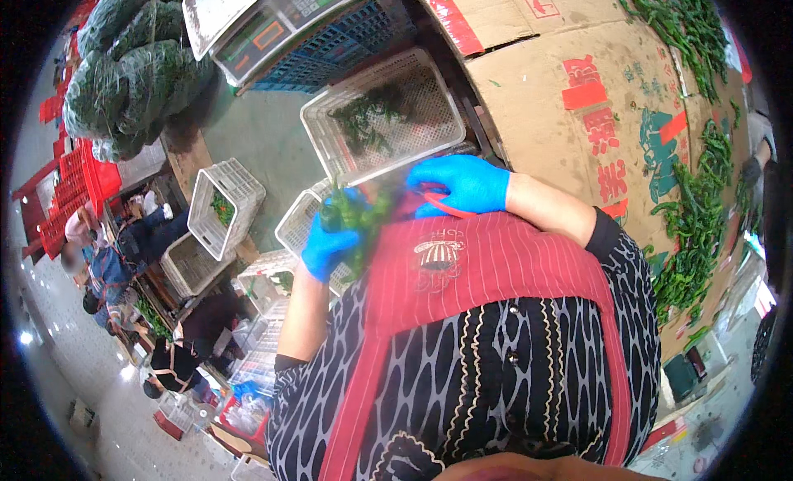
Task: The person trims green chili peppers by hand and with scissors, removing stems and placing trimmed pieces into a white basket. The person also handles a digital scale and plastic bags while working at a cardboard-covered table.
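Observation:
My left hand (322,251), in a blue glove, is closed around a bunch of green chili peppers (356,214) in front of my red striped apron (495,258). The peppers are partly blurred. My right hand (468,183), also gloved in blue, is curled beside the bunch, with a thin red strip (449,208) at its fingers; its fingertips are partly hidden. Just beyond both hands stands a white plastic crate (430,78) with dark green peppers (372,118) on its bottom. A smaller white crate (297,217) is next to my left hand.
To the right, cardboard (526,97) bears printing and loose green peppers (687,233). A digital scale (260,41) rests on a blue crate (328,50) at the top. Wrapped green bundles (142,78) stand upper left. Another white crate (241,183) and several people (173,363) are at left.

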Demonstrator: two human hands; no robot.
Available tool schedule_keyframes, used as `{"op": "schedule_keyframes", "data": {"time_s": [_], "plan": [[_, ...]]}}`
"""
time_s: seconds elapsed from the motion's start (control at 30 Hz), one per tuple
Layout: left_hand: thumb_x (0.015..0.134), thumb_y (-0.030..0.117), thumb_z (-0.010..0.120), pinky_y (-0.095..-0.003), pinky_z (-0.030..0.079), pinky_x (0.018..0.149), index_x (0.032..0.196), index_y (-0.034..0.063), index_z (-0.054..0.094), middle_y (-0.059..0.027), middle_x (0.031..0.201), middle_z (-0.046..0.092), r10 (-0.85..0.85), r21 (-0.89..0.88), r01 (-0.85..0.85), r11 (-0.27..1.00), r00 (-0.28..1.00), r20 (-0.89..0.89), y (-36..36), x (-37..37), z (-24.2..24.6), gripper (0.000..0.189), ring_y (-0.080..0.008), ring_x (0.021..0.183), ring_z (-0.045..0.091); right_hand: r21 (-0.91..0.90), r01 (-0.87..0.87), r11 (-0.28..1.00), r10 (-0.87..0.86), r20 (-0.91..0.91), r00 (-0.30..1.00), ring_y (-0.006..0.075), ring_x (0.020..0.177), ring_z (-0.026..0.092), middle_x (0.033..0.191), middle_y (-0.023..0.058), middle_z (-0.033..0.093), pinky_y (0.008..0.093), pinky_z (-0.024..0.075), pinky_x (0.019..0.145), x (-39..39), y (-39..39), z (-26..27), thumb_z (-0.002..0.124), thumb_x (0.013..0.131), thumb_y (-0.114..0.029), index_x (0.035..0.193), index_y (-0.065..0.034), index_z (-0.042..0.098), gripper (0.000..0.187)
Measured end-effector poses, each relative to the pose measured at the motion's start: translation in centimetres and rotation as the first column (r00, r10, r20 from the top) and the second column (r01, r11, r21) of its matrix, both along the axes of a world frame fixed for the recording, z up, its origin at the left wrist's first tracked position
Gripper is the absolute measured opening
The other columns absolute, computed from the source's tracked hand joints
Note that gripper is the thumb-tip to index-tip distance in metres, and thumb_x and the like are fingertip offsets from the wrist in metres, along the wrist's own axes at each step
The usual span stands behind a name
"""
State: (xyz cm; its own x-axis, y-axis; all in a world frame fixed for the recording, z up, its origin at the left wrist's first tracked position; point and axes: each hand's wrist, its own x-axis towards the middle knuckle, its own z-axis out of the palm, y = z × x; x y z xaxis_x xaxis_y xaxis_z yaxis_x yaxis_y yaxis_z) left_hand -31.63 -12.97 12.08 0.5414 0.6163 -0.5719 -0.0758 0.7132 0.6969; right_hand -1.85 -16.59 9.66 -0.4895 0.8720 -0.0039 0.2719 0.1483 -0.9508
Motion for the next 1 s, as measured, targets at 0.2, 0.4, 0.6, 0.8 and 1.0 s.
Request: {"op": "schedule_keyframes", "data": {"time_s": [0.2,0.4,0.6,0.8,1.0], "plan": [[0.061,0.011,0.079,-0.0342,0.042,0.097,0.126,0.0077,0.048,-0.0052,0.118,0.055,0.022,-0.016,-0.022,1.0,1.0,0.0,-0.7,0.3,-1.0,0.072,-0.0204,0.112,0.053,-0.147,-0.015,0.989,0.053,0.256,0.965,0.0323,0.078,0.06,0.084,0.0136,0.06,0.0395,0.0482,0.066,1.8,-1.3,0.8,0.071,0.079,-0.044,0.1,-0.0073,0.058,0.044],[0.061,0.011,0.077,-0.0349,0.041,0.098,0.126,0.0089,0.048,-0.0055,0.12,0.054,0.02,-0.015,-0.019,1.0,0.997,0.069,-0.2,1.3,-2.0,0.071,-0.0216,0.114,0.052,-0.036,0.051,0.998,-0.043,0.216,0.976,0.0344,0.076,0.062,0.084,0.0149,0.063,0.0413,0.0488,0.065,2.7,-1.4,1.2,0.066,0.082,-0.046,0.096,-0.0104,0.061,0.039],[0.063,0.01,0.078,-0.0358,0.043,0.096,0.127,0.0084,0.048,-0.0048,0.12,0.055,-0.152,0.003,0.153,0.988,0.984,0.09,1.4,3.0,-3.1,0.071,-0.0213,0.113,0.053,0.019,0.064,0.998,-0.067,0.252,0.965,0.0364,0.076,0.063,0.084,0.0157,0.064,0.043,0.0487,0.064,2.5,-1.0,-0.2,0.068,0.08,-0.048,0.097,-0.0096,0.063,0.043],[0.065,0.01,0.077,-0.034,0.044,0.096,0.127,0.0065,0.048,-0.0056,0.118,0.056,-0.178,-0.09,0.189,0.978,0.977,0.121,3.5,6.0,-2.3,0.069,-0.02,0.112,0.054,-0.102,0.168,0.98,-0.124,0.343,0.931,0.0351,0.08,0.062,0.089,0.0161,0.064,0.0394,0.0495,0.067,3.9,-1.4,0.8,0.072,0.078,-0.043,0.096,-0.0073,0.062,0.042],[0.066,0.009,0.076,-0.034,0.043,0.097,0.127,0.0053,0.049,-0.0079,0.121,0.056,-0.314,-0.105,0.342,0.934,0.924,0.217,5.4,8.2,-3.8,0.067,-0.0215,0.112,0.055,0.04,0.21,0.977,-0.212,0.327,0.921,0.0308,0.078,0.063,0.093,0.0118,0.064,0.0369,0.0496,0.065,5.7,-1.6,1.4,0.075,0.074,-0.042,0.102,-0.0092,0.063,0.045]]}}
